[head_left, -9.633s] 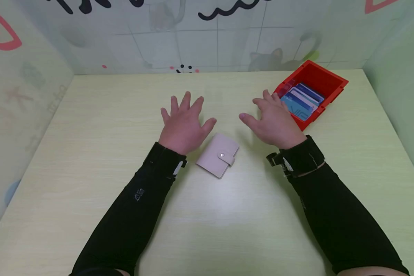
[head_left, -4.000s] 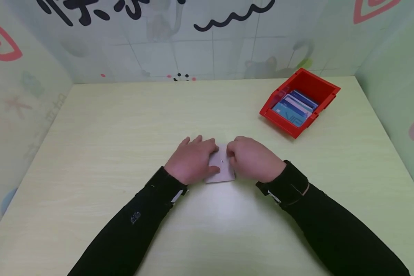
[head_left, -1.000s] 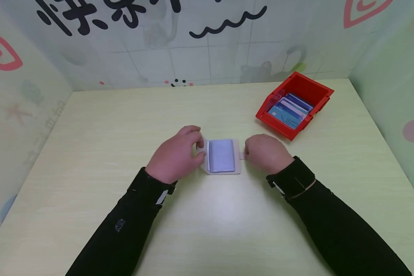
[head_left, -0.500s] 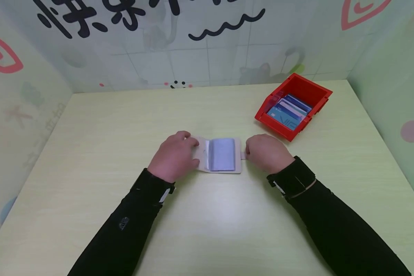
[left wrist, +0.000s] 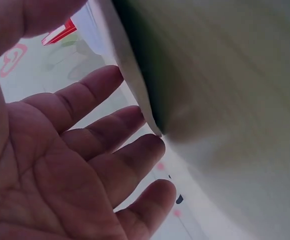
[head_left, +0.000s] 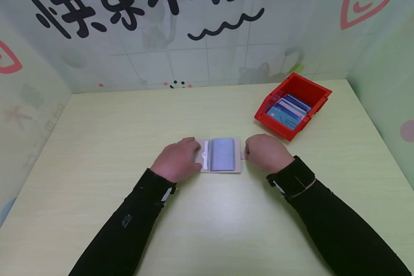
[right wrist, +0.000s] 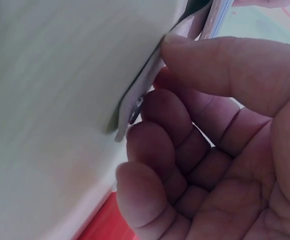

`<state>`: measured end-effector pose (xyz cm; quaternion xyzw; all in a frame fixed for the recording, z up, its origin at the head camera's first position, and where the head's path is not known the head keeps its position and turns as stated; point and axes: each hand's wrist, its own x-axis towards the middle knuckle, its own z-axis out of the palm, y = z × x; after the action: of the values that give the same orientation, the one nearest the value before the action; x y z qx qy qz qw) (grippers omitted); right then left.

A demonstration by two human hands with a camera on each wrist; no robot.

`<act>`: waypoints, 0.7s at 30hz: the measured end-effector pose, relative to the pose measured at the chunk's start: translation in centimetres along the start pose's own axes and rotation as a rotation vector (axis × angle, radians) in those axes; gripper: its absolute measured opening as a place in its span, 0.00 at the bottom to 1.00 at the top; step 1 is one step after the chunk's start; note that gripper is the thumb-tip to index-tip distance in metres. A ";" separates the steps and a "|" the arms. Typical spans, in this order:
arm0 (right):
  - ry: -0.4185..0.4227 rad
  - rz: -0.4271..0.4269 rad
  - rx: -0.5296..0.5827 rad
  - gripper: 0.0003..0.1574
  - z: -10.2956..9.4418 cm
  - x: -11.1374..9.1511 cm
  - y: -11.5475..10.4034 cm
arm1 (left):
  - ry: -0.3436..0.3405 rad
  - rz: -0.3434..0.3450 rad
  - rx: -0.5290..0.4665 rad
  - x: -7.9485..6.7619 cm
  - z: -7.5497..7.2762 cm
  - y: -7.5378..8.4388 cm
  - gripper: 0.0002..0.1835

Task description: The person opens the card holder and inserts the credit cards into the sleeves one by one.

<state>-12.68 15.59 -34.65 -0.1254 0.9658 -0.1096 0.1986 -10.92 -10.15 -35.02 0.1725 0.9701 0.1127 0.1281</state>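
A pale pink card holder (head_left: 237, 165) lies unfolded on the table in the head view, its clear plastic sleeves (head_left: 222, 154) showing. My left hand (head_left: 176, 159) is at its left cover, thumb and fingers spread along the outer edge. In the left wrist view, nearly straight fingers (left wrist: 130, 155) touch the edge of that cover (left wrist: 130, 65). My right hand (head_left: 267, 153) is curled at the closure strap (head_left: 243, 155) on the right side. The right wrist view has thumb and bent fingers (right wrist: 145, 190) holding this strap, close to its metal snap (right wrist: 135, 111).
A red bin (head_left: 312, 90) stands at the back right of the light wooden table (head_left: 207, 230), with several blue and purple cards (head_left: 288, 113) inside. Printed wall panels (head_left: 124, 65) enclose the back and both sides.
The left hand has turned the holder's cover over to the left and down, revealing the sleeves. Earlier the holder was closed. The right hand has stayed at the strap over the last second.
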 end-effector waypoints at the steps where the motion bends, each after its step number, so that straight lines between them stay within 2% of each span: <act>1: 0.001 0.001 0.001 0.16 0.0 0.0 0.0 | 0.001 0.000 -0.005 0.0 0.0 0.0 0.28; 7: -0.002 0.001 0.006 0.17 -0.1 -0.1 -0.1 | 0.004 -0.006 -0.012 -0.1 0.0 0.0 0.28; 11: 0.003 0.006 0.047 0.21 -0.8 -0.5 0.0 | 0.009 -0.011 -0.008 -0.1 0.0 0.0 0.28; 13: 0.044 0.010 0.080 0.22 -1.5 -0.7 0.3 | 0.014 -0.009 -0.008 -0.1 0.0 0.0 0.28; 16: 0.153 0.032 0.112 0.23 -3.0 -0.9 1.3 | 0.017 -0.008 -0.007 -0.1 0.1 0.0 0.27; 19: 0.262 0.066 0.074 0.26 -4.8 -0.6 2.9 | 0.016 -0.011 -0.004 -0.1 0.1 -0.1 0.27; 21: 0.296 0.107 0.021 0.29 -5.9 0.0 4.1 | 0.014 -0.012 -0.004 -0.1 0.0 -0.2 0.27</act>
<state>-15.91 20.45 -30.39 -0.0541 0.9886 -0.1263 0.0609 -10.90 -10.33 -35.08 0.1655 0.9718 0.1151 0.1226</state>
